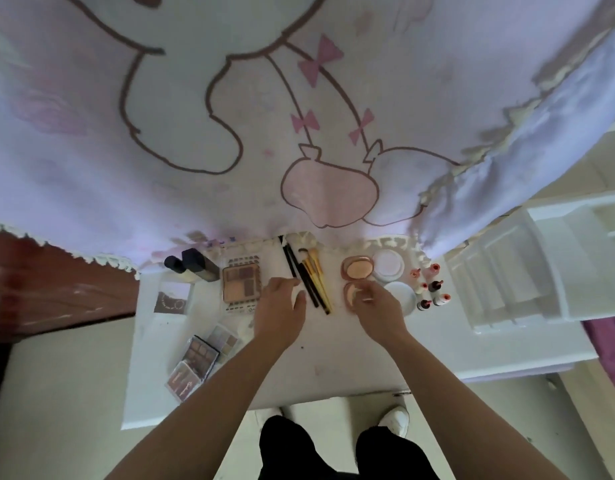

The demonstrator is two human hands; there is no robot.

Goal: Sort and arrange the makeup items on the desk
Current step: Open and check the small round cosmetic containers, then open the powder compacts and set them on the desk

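Beside the left hand (280, 308) lie brushes (310, 279) (black, gold)

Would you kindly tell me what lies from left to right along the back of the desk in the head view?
Two dark bottles → open eyeshadow palette → makeup brushes → pink powder compact → white round jar → small red-capped bottles → white plastic organizer.

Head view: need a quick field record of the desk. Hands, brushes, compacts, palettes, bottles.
left hand: open, fingertips at brushes
right hand: on near compact, grip blurred
far compact: just behind near one
big palette: open, left of brushes
small palettes: three, near-left of desk
dark bottles: two, far left
small bottles: cluster, right of compacts
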